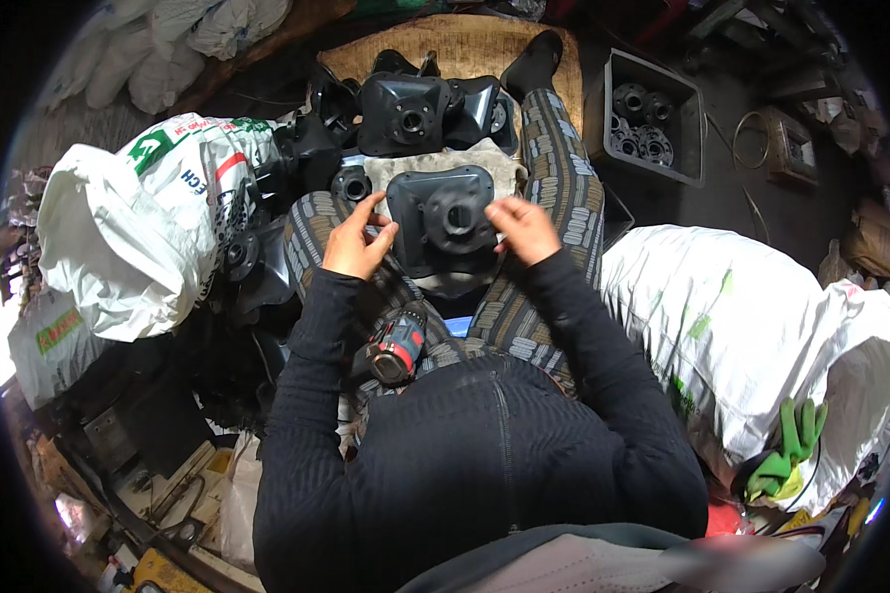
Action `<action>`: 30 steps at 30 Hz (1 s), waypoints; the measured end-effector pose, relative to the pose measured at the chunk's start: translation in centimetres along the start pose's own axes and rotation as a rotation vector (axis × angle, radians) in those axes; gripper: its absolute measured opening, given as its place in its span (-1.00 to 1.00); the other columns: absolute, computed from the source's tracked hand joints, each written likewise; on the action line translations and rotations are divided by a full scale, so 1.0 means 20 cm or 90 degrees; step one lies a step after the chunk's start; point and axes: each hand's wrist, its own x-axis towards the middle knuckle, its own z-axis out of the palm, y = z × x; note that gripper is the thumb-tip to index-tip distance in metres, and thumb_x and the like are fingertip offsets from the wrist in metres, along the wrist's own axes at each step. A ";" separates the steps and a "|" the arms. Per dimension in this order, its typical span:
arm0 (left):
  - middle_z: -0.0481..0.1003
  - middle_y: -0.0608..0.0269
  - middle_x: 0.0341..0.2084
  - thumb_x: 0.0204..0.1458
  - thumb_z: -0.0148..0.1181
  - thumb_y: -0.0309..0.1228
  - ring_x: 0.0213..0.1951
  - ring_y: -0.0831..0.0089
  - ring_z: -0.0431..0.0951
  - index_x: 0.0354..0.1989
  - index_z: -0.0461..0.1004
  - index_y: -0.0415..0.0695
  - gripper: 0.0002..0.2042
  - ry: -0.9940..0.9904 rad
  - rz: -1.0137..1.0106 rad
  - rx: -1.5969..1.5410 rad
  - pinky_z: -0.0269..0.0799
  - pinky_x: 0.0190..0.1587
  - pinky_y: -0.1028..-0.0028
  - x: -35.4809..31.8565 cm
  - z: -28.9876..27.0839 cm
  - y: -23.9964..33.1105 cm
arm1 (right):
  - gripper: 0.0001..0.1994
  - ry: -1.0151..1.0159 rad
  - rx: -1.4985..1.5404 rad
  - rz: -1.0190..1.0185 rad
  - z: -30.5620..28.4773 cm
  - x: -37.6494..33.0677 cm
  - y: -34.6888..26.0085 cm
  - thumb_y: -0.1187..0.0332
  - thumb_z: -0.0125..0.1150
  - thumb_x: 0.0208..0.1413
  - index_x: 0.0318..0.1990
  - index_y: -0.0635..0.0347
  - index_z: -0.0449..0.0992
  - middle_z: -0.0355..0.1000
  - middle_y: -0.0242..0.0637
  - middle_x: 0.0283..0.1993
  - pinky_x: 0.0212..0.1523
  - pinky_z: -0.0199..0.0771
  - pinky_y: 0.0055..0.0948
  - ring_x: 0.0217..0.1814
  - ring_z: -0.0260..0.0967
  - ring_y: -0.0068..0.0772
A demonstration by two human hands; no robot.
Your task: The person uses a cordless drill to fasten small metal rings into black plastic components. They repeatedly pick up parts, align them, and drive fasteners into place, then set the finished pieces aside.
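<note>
The person is sitting with legs stretched out and is holding a dark plastic cover plate over the lap, its round collar facing up. The left hand is gripping the plate's left edge, thumb curled over the rim and fingers spread narrowly along it. The right hand is pinching the right edge, fingers bent close together on the rim. The plate is lying on a pale cloth that is draped across the patterned trousers. A cordless drill with a red band is resting in the lap, just below the plate and apart from both hands. More dark plates of the same kind are piling up beyond the knees on a woven mat. A white printed sack is slumping to the left, another large white sack is bulging to the right with green gloves lying on it, and a grey crate of round metal parts is standing on the dark floor at upper right.
</note>
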 end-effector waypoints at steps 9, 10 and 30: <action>0.55 0.13 -0.29 -0.02 0.22 -0.23 -0.28 0.17 0.57 0.13 0.35 -0.06 -0.50 -0.084 -0.012 0.133 0.46 -0.21 0.27 -0.21 0.02 -0.03 | -0.64 -0.006 -0.219 0.017 0.17 0.08 0.05 0.16 0.17 0.15 -0.11 0.33 0.53 0.55 -0.24 -0.42 -0.53 0.50 -0.51 -0.49 0.52 -0.48; 0.55 0.13 -0.29 -0.01 0.22 -0.23 -0.27 0.16 0.57 0.13 0.35 -0.06 -0.51 -0.079 -0.003 0.159 0.46 -0.21 0.27 -0.21 0.03 -0.03 | -0.64 -0.004 -0.229 0.026 0.18 0.07 0.03 0.16 0.18 0.15 -0.11 0.33 0.53 0.55 -0.22 -0.41 -0.51 0.50 -0.50 -0.48 0.53 -0.47; 0.49 0.30 -0.47 0.19 0.07 -0.45 -0.51 0.68 0.44 0.05 0.42 -0.21 -0.73 0.092 -0.102 -0.128 0.39 -0.50 0.64 -0.08 0.10 -0.16 | -0.53 0.307 -0.723 0.243 -1.01 0.42 0.83 0.28 0.30 -0.11 0.04 0.11 0.46 0.39 -0.03 0.05 0.10 0.41 -0.15 0.13 0.32 0.08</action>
